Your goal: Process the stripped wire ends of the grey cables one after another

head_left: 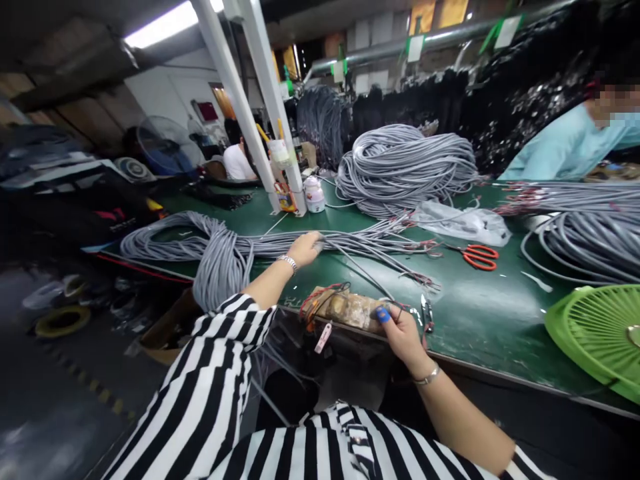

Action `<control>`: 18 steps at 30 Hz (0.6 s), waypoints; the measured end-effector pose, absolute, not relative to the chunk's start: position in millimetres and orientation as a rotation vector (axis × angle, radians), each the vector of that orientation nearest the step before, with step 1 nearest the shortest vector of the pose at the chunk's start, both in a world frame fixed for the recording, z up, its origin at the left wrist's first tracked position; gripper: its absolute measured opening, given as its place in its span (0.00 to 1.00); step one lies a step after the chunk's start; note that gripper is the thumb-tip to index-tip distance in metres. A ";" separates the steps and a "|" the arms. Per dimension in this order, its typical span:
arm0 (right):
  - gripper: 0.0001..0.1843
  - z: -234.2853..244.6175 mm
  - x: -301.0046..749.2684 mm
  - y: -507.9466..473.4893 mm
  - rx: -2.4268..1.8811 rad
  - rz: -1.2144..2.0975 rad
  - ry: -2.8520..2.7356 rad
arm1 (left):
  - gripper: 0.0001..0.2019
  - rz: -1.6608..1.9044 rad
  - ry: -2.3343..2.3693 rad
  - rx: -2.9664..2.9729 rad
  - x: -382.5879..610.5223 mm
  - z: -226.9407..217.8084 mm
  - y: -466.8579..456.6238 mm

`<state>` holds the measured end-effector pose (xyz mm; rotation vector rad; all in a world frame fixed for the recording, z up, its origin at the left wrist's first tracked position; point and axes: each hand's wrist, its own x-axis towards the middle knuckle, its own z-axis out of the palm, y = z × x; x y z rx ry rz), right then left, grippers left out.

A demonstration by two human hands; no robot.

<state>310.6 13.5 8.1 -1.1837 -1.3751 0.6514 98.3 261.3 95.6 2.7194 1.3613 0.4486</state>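
My left hand [305, 249] reaches out over the green table [470, 320] and closes on a grey cable in the long bundle of grey cables [240, 250] lying across it. My right hand [400, 331], with blue tape on a fingertip, rests at the table's near edge, fingers curled on the end of a brown taped block [345, 308] wrapped with red wires. Small cutters [427, 312] lie just to the right of that hand. The cable ends with bared red wires [420, 250] fan out past the block.
Red-handled scissors [479, 257] and a clear plastic bag [465, 223] lie mid-table. A big coil of grey cable [405, 163] sits behind, more cables [590, 240] at right. A green fan grille [600, 333] lies near right. A person in light blue [570, 143] works opposite.
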 end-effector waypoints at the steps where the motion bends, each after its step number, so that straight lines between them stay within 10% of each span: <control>1: 0.22 8.7 310.2 13.0 -1.181 0.604 -1.401 | 0.18 0.341 1.369 2.817 116.0 95.9 274.5; 11: 0.18 11.0 310.5 14.8 -1.132 0.414 -1.544 | 0.19 -0.154 1.292 3.061 216.7 84.0 315.2; 18: 0.18 5.3 311.9 16.5 -1.141 0.419 -1.548 | 0.16 0.151 1.333 3.193 183.6 122.4 265.6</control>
